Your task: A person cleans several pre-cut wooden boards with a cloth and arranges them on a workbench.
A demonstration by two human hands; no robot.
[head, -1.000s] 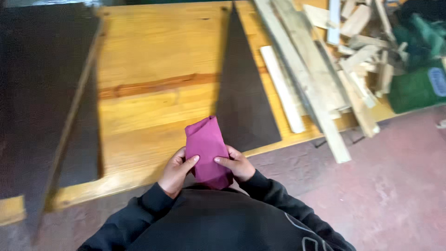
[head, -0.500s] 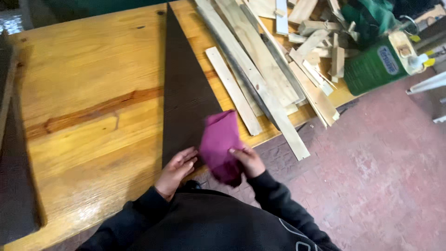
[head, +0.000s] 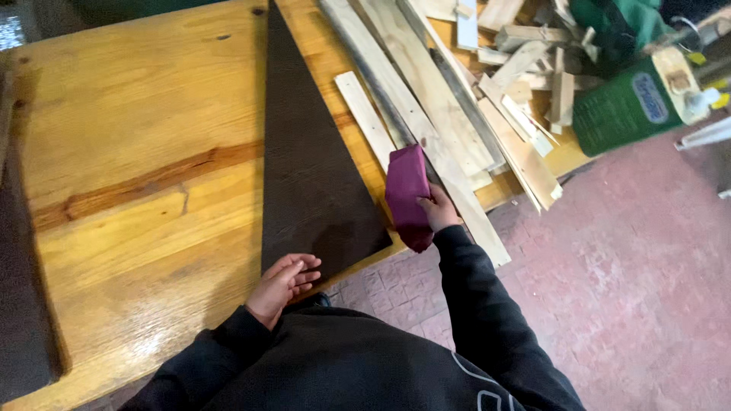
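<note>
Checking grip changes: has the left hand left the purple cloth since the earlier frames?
Yes. The left hand now rests on the dark triangular panel, near its lower edge, apart from the purple cloth, which the right hand alone holds.

head cam: on my head, looking steeply down past my chest | faces the near edge of the wooden tabletop [head: 137, 114] and the red floor [head: 632, 266] to its right | close, at arm's reach | single view, nothing shared
</note>
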